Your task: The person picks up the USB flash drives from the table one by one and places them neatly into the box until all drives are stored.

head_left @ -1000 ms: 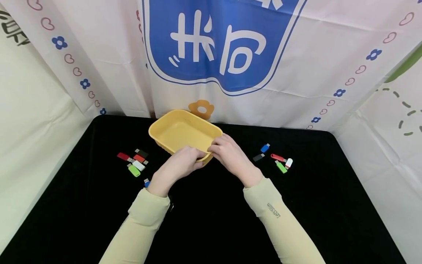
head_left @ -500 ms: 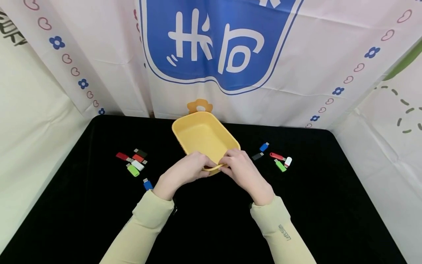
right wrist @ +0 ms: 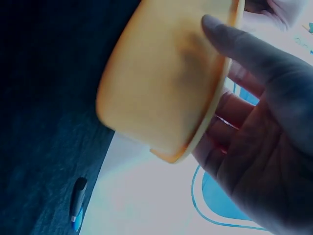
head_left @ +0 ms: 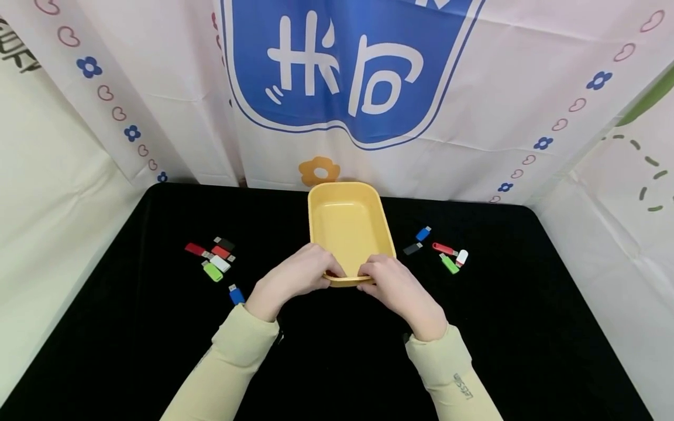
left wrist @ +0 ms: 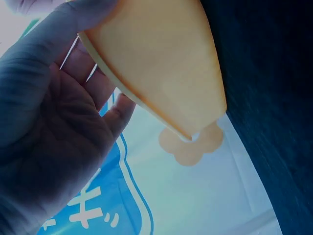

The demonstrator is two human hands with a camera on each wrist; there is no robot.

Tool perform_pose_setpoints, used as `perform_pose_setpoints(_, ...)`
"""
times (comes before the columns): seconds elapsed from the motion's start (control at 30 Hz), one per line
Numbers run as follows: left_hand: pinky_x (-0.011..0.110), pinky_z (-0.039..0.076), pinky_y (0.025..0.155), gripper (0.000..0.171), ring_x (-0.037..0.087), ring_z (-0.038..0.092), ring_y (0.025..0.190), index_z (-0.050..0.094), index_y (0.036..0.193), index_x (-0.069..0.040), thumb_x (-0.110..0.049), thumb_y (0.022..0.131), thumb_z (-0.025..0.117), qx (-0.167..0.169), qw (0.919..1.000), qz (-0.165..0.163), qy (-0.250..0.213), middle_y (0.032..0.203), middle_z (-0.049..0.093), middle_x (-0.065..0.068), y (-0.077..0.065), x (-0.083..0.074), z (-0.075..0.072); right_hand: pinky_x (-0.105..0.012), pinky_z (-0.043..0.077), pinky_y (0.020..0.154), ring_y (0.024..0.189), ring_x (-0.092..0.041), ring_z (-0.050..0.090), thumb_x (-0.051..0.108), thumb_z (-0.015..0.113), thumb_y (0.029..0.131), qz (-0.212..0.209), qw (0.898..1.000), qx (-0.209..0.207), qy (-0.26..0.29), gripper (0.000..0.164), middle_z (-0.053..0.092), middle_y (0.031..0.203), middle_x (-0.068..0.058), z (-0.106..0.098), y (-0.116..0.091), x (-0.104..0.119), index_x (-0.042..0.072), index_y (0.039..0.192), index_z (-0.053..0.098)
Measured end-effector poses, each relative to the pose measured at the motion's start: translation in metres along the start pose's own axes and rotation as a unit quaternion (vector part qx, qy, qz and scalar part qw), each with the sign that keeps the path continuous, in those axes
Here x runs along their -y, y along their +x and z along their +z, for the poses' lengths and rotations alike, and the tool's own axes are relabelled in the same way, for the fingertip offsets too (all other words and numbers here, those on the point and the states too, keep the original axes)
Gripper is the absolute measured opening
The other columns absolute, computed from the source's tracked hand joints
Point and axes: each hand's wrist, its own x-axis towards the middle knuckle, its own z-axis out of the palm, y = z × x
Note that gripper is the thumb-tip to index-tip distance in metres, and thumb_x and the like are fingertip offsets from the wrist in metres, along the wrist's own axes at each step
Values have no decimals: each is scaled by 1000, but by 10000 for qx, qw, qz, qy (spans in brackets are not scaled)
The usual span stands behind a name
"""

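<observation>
A yellow rectangular plastic bin [head_left: 347,228] stands on the black tabletop, its long sides running away from me and nothing inside it. At the left of its near rim my left hand [head_left: 301,272] grips the wall, fingers inside and thumb outside. My right hand [head_left: 402,289] holds the same rim further right in the same way. In the left wrist view, the bin's outer wall [left wrist: 156,58] fills the space beside the thumb. The right wrist view shows my thumb lying along the outer wall [right wrist: 156,73], with the other fingers behind the rim.
Several USB sticks lie left of the bin, among them a green one [head_left: 213,271] and a blue one [head_left: 236,294] by my left wrist. More lie to the right, including a red one [head_left: 444,249] and a black one [head_left: 413,248]. A printed curtain [head_left: 263,158] hangs behind the table.
The bin has moved right and nearer and turned from slanting to straight. Both hands have kept hold of its near rim; the right hand has shifted right and closer to me.
</observation>
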Motion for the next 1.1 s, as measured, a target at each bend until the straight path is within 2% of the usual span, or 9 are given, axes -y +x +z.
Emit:
perform_pose_setpoints(0.13, 25, 51, 77, 30, 6, 61, 79, 83, 91, -20, 7, 80, 75, -15, 10000, -47, -31, 89, 77, -7, -2, 3, -1, -33, 52, 74, 78, -17, 62, 7, 77, 84, -175, 9981, -67, -582, 9, 66, 77, 3, 4, 0, -3, 14, 80, 74)
perform_pose_setpoints(0.2, 24, 51, 78, 32, 5, 61, 79, 83, 92, -21, 7, 80, 75, -14, 10000, -22, -4, 90, 77, -7, -2, 4, -1, -32, 51, 72, 75, -16, 62, 3, 75, 84, -132, 9977, -23, -669, 13, 66, 74, 3, 5, 0, -2, 14, 76, 73)
perform_pose_setpoints(0.33, 24, 51, 78, 34, 5, 61, 80, 83, 91, -23, 8, 79, 76, -43, 9999, 19, 95, 90, 77, -8, -2, 5, -1, -29, 48, 65, 67, -13, 59, 2, 73, 84, 14, 9983, 185, -544, 19, 63, 67, 4, 4, 1, -1, 14, 70, 70)
perform_pose_setpoints(0.5, 25, 52, 80, 37, 4, 62, 82, 82, 90, -25, 9, 78, 76, -41, 9999, 26, 157, 90, 77, -10, -2, 4, -2, -26, 46, 63, 66, -11, 57, 5, 74, 86, 65, 9985, 399, -362, 20, 62, 65, 5, 2, 1, -2, 15, 70, 69)
perform_pose_setpoints(0.7, 25, 52, 78, 37, 4, 58, 78, 82, 88, -24, 11, 77, 75, -1, 9998, -17, 216, 88, 76, -10, -1, 3, -2, -26, 46, 63, 65, -9, 56, 7, 74, 87, 126, 9985, 441, -298, 19, 63, 67, 6, 1, 1, -3, 17, 71, 70)
perform_pose_setpoints(0.87, 24, 52, 78, 36, 3, 60, 79, 83, 89, -24, 9, 78, 75, 44, 9997, -80, 208, 90, 77, -10, 0, 3, -2, -29, 50, 66, 67, -8, 59, 9, 74, 88, 165, 9986, 426, -270, 15, 67, 72, 7, 1, 1, -4, 19, 77, 73)
perform_pose_setpoints(1.1, 23, 50, 74, 37, 3, 56, 74, 83, 88, -24, 11, 78, 74, 90, 9998, -47, 149, 87, 76, -10, 1, 4, -3, -28, 48, 64, 65, -7, 55, 11, 74, 88, 269, 9981, 434, -355, 16, 65, 70, 9, 1, 0, -3, 20, 74, 71)
